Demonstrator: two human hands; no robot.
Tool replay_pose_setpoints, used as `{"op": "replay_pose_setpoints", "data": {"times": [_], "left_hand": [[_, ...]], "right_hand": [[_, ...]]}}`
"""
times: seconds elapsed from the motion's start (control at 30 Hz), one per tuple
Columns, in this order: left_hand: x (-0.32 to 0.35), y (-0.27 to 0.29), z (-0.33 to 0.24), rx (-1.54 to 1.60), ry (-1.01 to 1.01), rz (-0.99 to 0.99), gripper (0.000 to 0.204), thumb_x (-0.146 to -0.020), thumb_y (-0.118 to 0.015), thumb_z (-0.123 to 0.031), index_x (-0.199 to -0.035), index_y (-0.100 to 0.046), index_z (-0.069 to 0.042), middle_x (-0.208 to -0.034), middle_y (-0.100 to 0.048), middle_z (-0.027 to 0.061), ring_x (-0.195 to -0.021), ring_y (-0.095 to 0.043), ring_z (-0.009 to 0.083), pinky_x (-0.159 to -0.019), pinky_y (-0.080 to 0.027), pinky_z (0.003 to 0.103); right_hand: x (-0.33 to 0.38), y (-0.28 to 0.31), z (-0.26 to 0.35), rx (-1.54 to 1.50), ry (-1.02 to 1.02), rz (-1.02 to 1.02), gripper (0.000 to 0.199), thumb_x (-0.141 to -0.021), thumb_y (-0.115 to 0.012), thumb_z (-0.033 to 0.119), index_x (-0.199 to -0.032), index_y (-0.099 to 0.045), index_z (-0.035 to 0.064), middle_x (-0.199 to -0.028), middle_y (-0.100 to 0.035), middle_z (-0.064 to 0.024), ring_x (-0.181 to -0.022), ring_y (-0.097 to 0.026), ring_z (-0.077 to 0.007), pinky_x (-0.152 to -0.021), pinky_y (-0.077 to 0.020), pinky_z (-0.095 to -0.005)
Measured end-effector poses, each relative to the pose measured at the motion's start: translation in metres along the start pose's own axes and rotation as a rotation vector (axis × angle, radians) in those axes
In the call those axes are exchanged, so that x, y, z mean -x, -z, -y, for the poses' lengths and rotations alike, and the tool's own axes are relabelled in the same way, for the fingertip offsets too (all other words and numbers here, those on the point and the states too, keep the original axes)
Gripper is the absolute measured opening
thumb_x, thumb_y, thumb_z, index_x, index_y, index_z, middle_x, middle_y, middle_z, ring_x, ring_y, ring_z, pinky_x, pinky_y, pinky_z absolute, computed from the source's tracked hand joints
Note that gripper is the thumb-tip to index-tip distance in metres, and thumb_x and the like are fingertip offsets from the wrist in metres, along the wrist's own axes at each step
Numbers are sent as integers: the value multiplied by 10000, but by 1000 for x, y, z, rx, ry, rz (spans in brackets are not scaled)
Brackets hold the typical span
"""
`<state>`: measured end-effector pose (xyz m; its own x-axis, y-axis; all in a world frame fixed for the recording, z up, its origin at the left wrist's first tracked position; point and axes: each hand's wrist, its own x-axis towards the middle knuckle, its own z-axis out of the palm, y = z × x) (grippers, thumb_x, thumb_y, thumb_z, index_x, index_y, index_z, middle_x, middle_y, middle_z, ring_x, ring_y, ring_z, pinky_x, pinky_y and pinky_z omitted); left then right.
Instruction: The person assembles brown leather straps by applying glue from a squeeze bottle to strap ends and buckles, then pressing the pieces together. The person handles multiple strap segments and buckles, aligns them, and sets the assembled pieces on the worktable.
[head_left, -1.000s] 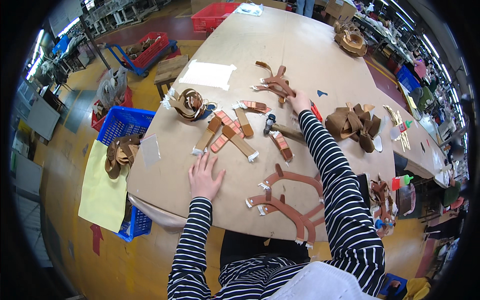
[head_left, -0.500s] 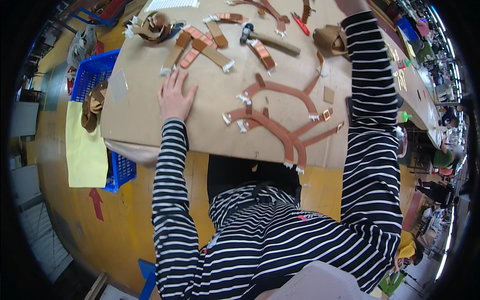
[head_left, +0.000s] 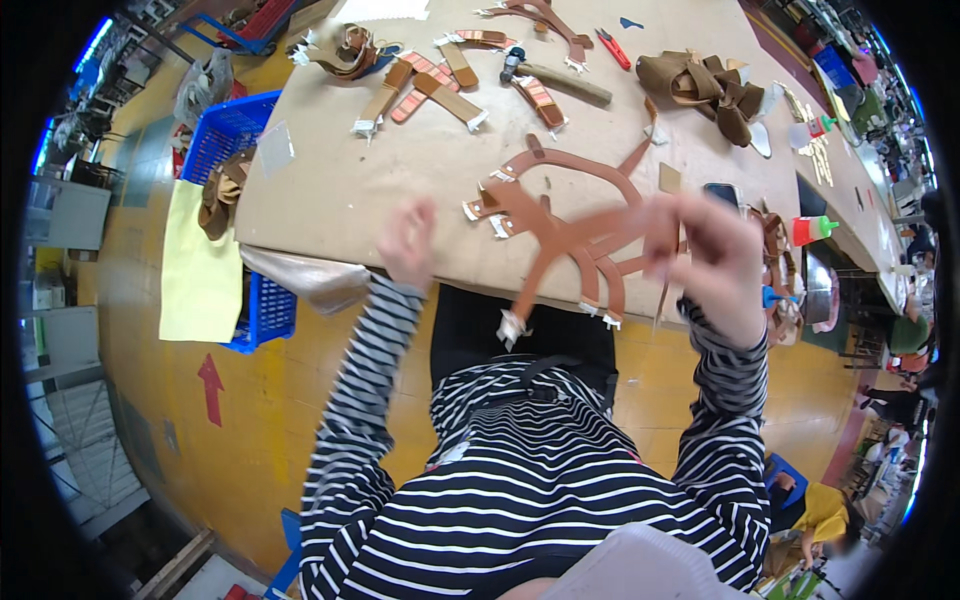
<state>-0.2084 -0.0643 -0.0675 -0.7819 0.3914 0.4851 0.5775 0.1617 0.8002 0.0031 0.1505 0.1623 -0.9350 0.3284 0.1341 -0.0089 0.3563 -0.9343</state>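
Hanging over flat straps (head_left: pixel 580 162), right hand (head_left: pixel 703 248) pinches branched strap (head_left: pixel 568 236); left hand (head_left: pixel 408 244) half-curled, empty.

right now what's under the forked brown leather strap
Under the forked strap: curved brown leather straps, tan tabletop, something black past the edge; parts directly behind it are hidden.

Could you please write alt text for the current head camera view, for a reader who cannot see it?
A blurred right hand holds a branching brown strap over the near edge of a worktable; the blurred left hand is apart from it. More straps, a hammer and a red-handled tool lie on the worktable, with a blue plastic crate at its left.
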Motion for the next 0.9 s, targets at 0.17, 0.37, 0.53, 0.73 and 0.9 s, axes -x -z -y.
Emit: {"op": "replay_pose_setpoints", "data": {"times": [0.17, 0.37, 0.53, 0.73, 0.9], "left_hand": [[100, -19, -65, 814, 647, 726, 887, -972, -100, -653, -1121, -671, 9, -1072, -698, 141, -965, -646, 201, -852, -464, 312], [67, -17, -96, 1222, 762, 944, 710, -962, -413, -548, -1407, -389, 6, -1250, -586, 206, -1104, -602, 259, -990, -438, 381], [19, 9, -102, 1010, 788, 787, 464, -986, -521, -234, -1358, -414, 22, -935, -679, 137, -727, -653, 117, -599, -513, 202], [-2, 21, -107, 889, 746, 736, 388, -1002, -502, -173, -1341, -448, 7, -984, -685, 130, -825, -660, 144, -682, -541, 243], [-3, 23, -112, 814, 622, 768, 396, -992, -513, -151, -1342, -460, 26, -1135, -646, 137, -987, -618, 169, -849, -508, 290]], "right_hand": [[44, -27, -31, 11, 22, 153, 433, -628, -824, 27, -1038, -690, -10, -844, -675, -83, -744, -589, -172, -711, -451, -291], [67, -49, -45, 230, 158, 355, 471, -685, -809, 137, -1126, -663, 67, -858, -634, -60, -806, -586, -227, -741, -453, -324], [87, -41, -83, 37, -96, 141, 381, -748, -752, 66, -1109, -640, 19, -996, -628, -107, -859, -609, -224, -785, -492, -322], [86, -42, -192, 977, -470, -610, 535, -833, -728, 294, -1266, -550, 36, -1043, -537, -161, -917, -533, -304, -842, -453, -374], [80, -57, -207, 943, -413, -561, 665, -775, -769, 304, -1348, -492, 111, -1105, -459, -207, -1043, -464, -357, -919, -410, -429]]}}
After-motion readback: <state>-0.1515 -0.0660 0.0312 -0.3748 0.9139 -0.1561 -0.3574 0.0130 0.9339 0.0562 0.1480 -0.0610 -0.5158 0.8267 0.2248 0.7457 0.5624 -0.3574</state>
